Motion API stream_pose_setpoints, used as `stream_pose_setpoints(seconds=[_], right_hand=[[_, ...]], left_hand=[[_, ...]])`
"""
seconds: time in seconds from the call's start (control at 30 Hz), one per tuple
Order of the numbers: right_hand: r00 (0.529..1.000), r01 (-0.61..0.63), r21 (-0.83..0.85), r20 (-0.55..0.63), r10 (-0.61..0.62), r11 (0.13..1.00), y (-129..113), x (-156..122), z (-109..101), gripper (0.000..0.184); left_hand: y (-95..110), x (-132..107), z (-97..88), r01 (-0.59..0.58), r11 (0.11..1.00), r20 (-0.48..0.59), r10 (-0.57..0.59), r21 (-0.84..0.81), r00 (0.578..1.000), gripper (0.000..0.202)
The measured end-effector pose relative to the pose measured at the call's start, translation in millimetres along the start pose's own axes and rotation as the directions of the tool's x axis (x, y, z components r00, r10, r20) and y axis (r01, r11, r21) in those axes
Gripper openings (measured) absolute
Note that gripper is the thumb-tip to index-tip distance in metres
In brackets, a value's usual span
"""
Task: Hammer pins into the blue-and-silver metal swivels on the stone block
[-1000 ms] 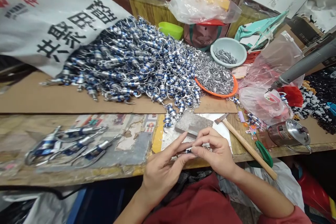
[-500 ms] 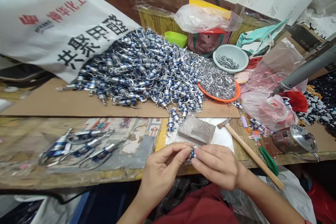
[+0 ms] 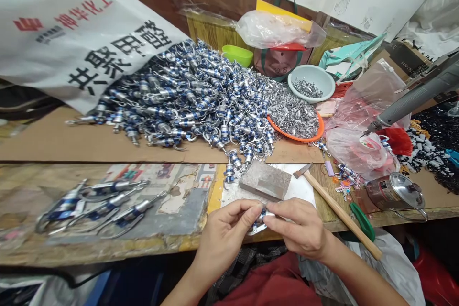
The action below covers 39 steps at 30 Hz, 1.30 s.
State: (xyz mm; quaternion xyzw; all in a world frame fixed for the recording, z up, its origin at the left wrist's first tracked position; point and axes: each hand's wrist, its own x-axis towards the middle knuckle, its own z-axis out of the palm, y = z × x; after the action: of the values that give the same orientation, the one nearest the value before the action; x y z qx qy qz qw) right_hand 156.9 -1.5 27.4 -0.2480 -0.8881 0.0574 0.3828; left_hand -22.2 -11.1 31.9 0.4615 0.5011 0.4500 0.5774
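Observation:
At the front edge of the bench, my left hand [image 3: 225,224] and my right hand [image 3: 301,227] meet, fingertips pinched on one small blue-and-silver metal fitting [image 3: 261,216]. The fingers cover much of it. Just beyond them lies a grey rectangular block [image 3: 266,180] on a white sheet [image 3: 229,195]. A hammer [image 3: 339,210] with a wooden handle rests to the right, its handle jutting past the bench edge. Farther back spreads a large pile of similar blue-and-silver fittings [image 3: 186,91] with curved metal arms. Several finished-looking fittings [image 3: 103,203] lie apart at the left.
An orange-rimmed tray [image 3: 315,136] holds small metal pieces, and a pale blue bowl [image 3: 330,93] holds metal pins. At the right stand a lidded metal pot [image 3: 383,193], green-handled tool [image 3: 364,222] and plastic bags [image 3: 353,148]. A grey arm-like tool [image 3: 412,100] reaches in from the right.
The view has shifted slightly, so the bench things sit a little farther left. Both hands stay on the fitting, and more of its lower silver part shows between the fingers.

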Motion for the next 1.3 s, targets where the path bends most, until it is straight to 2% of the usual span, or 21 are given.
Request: stream_pose_setpoints(seconds=[0.13, 0.3, 0.37, 0.43, 0.5, 0.53, 0.57, 0.63, 0.67, 0.73, 0.83, 1.0, 1.07, 1.13, 1.23, 1.3], right_hand=[[0.997, -0.076, 0.043, -0.007, 0.076, 0.996, -1.3, 2.9, 0.8, 0.029], [0.982, -0.180, 0.086, -0.042, 0.184, 0.980, -7.0, 3.1, 4.6, 0.021], [0.966, -0.247, 0.130, -0.041, 0.254, 0.960, -7.3, 4.5, 0.8, 0.015], [0.944, -0.330, 0.199, 0.068, 0.323, 0.923, -0.6, 10.8, -7.1, 0.014], [0.894, -0.433, 0.203, 0.224, 0.388, 0.878, 16.9, 23.3, -15.2, 0.013], [0.850, -0.492, 0.141, 0.288, 0.440, 0.859, 29.5, 31.3, -17.5, 0.013], [0.810, -0.539, 0.042, 0.300, 0.504, 0.842, 43.9, 40.0, -17.9, 0.015], [0.703, -0.605, -0.281, 0.250, 0.666, 0.745, 73.8, 56.9, -12.0, 0.017], [0.679, -0.606, -0.340, 0.251, 0.690, 0.719, 87.1, 64.3, -6.1, 0.015], [0.641, -0.593, -0.414, 0.275, 0.716, 0.690, 106.1, 75.4, 8.0, 0.013], [0.608, -0.568, -0.475, 0.307, 0.732, 0.672, 114.9, 82.9, 21.7, 0.026], [0.550, -0.532, -0.559, 0.343, 0.762, 0.636, 110.8, 77.8, 11.1, 0.038], [0.548, -0.523, -0.577, 0.335, 0.766, 0.627, 111.5, 71.7, 4.3, 0.042], [0.574, -0.518, -0.568, 0.323, 0.752, 0.639, 112.7, 65.3, -1.5, 0.043], [0.640, -0.525, -0.499, 0.302, 0.706, 0.689, 107.9, 58.6, -10.5, 0.028], [0.673, -0.539, -0.430, 0.298, 0.677, 0.724, 96.3, 55.9, -16.5, 0.015]], left_hand=[[-4.9, -1.3, -0.8, 0.006, 0.997, -0.022, -0.008, -0.074, 1.000, 0.017], [-13.7, -3.5, 1.7, 0.096, 0.970, -0.019, -0.103, -0.222, 0.995, 0.020], [-15.9, -4.3, 4.1, 0.101, 0.954, -0.001, -0.106, -0.282, 0.994, 0.032], [-17.7, -3.1, 6.4, 0.102, 0.943, 0.012, -0.103, -0.316, 0.995, 0.050], [-19.4, 0.9, 8.5, 0.104, 0.939, -0.003, -0.111, -0.329, 0.994, 0.057], [-20.1, 3.8, 9.4, 0.113, 0.937, -0.004, -0.121, -0.331, 0.993, 0.057], [-20.5, 6.8, 10.4, 0.121, 0.936, 0.000, -0.128, -0.332, 0.992, 0.058], [-20.5, 12.5, 12.5, 0.135, 0.937, 0.011, -0.139, -0.323, 0.990, 0.061], [-20.1, 14.6, 13.5, 0.143, 0.938, 0.014, -0.146, -0.314, 0.989, 0.062], [-19.1, 17.0, 15.2, 0.148, 0.940, 0.003, -0.155, -0.307, 0.988, 0.061], [-17.7, 17.5, 16.8, 0.137, 0.935, -0.036, -0.157, -0.328, 0.987, 0.057], [-17.1, 17.6, 17.6, 0.111, 0.920, -0.054, -0.142, -0.375, 0.988, 0.051], [-17.3, 18.0, 17.7, 0.111, 0.918, -0.047, -0.139, -0.380, 0.989, 0.051], [-17.4, 18.1, 17.8, 0.114, 0.918, -0.044, -0.142, -0.380, 0.989, 0.051], [-16.8, 18.0, 18.2, 0.116, 0.921, -0.047, -0.144, -0.371, 0.989, 0.049], [-15.8, 17.9, 18.3, 0.116, 0.924, -0.045, -0.142, -0.364, 0.989, 0.048]])
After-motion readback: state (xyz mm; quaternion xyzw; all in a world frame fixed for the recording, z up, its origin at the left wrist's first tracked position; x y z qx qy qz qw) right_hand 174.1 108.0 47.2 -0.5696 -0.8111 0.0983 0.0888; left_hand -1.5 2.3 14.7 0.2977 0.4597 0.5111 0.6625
